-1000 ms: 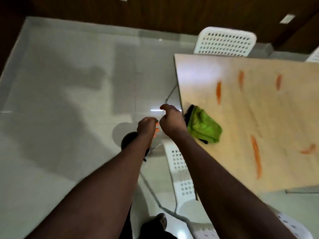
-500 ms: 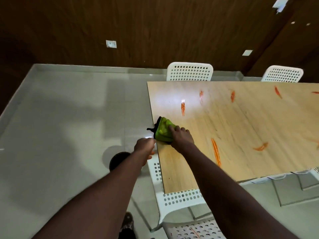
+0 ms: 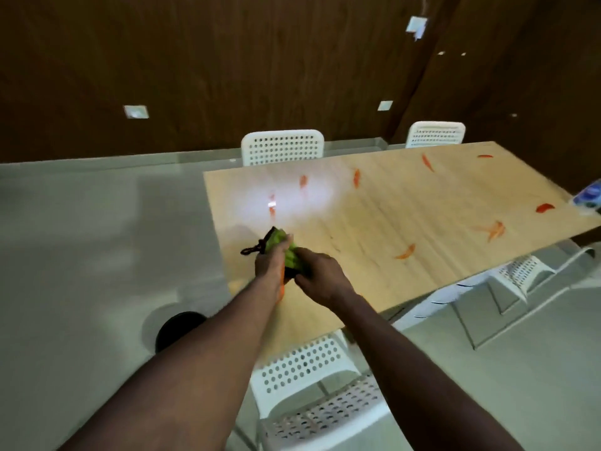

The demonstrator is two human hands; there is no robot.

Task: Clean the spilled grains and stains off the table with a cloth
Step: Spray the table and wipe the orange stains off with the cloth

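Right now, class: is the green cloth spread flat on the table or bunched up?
Bunched up. The green cloth is a crumpled wad gripped between the left hand and right hand near the table corner.

Green cloth [image 3: 294, 260] — bunched, over table [image 3: 374, 222].

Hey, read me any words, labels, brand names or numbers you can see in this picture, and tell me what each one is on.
No text can be read.
Blue and white object at the table's right edge: its print is too blurred and cut off by the frame.
Small pale wall plates: no readable writing.
Green cloth in both hands: no label visible.
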